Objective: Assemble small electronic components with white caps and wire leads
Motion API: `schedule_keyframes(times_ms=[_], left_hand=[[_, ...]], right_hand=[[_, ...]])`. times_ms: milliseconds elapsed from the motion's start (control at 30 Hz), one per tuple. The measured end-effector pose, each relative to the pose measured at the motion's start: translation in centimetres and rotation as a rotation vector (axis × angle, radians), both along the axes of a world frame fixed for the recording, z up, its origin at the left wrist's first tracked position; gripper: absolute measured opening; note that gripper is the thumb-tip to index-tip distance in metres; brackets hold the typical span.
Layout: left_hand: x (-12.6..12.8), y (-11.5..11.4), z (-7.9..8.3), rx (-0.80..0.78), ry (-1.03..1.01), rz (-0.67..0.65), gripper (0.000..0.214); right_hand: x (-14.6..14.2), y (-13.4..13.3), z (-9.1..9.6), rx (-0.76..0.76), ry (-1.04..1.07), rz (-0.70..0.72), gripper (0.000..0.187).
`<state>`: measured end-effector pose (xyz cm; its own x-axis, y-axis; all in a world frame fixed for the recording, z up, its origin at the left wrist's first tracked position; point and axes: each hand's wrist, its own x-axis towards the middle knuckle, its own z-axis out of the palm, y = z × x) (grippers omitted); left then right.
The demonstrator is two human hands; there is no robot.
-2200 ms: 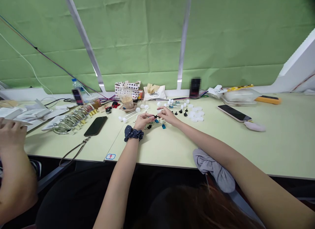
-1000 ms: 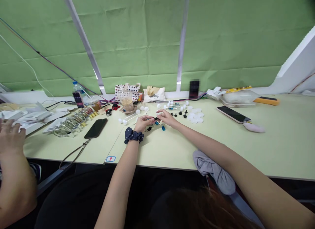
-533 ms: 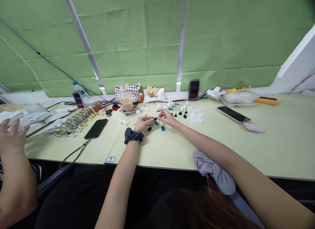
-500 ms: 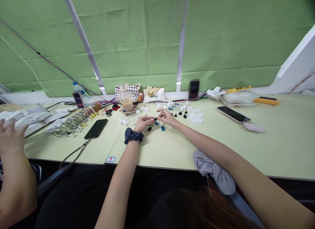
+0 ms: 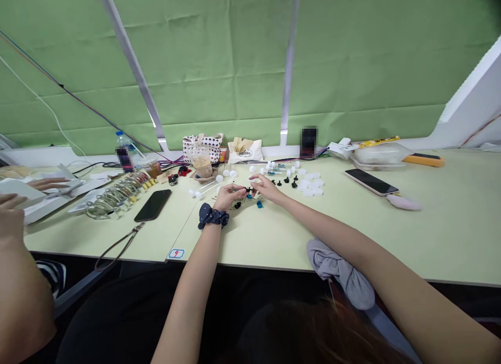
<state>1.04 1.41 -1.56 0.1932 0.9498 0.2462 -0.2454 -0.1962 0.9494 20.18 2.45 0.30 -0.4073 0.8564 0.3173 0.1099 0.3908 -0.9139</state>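
Observation:
Between my two hands is a small black plastic part [image 5: 248, 190], too small to make out fully. My left hand [image 5: 230, 196], with a dark dotted scrunchie [image 5: 212, 216] at the wrist, pinches it from the left. From the right, the fingertips of my right hand [image 5: 267, 187] close on its other end. Below them on the table lie small blue pieces [image 5: 259, 204] and other black pieces [image 5: 237, 205]. Several black parts [image 5: 286, 180] stand just right of my right hand, near white round discs [image 5: 312, 184]. Clear tubes with white caps [image 5: 209, 186] lie behind my left hand.
A black phone [image 5: 153, 204] with a strap and coiled tubing [image 5: 117, 197] lie to the left. At far left, a co-worker's hands [image 5: 11, 213] handle white boxes. A drink cup [image 5: 202, 163] stands at the back. Another phone [image 5: 371, 182] and a plastic container [image 5: 381, 155] are on the right.
My right fingertips have shifted slightly at the black part; my left hand barely moved. At far left, the co-worker's hand has lowered and a white box has moved.

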Motion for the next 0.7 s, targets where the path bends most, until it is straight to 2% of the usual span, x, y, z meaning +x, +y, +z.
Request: schedule_keyframes(times_ms=[133, 300, 433, 600, 700], left_hand=[[0.04, -0.08, 0.06, 0.021, -0.001, 0.012, 0.035], [0.07, -0.21, 0.24, -0.004, 0.010, 0.010, 0.037], [0.01, -0.17, 0.19, 0.006, 0.007, 0.008, 0.038], [0.05, -0.09, 0.10, -0.013, 0.002, -0.008, 0.037], [0.06, -0.10, 0.11, 0.003, 0.005, 0.005, 0.038]], right_hand=[[0.06, 0.26, -0.19, 0.114, 0.012, -0.023, 0.043], [0.15, 0.40, -0.26, 0.049, -0.008, 0.014, 0.037], [0.20, 0.21, -0.06, 0.132, 0.011, -0.003, 0.045], [0.22, 0.07, -0.05, 0.042, -0.004, 0.035, 0.036], [0.20, -0.03, 0.01, 0.082, 0.002, 0.014, 0.039]])
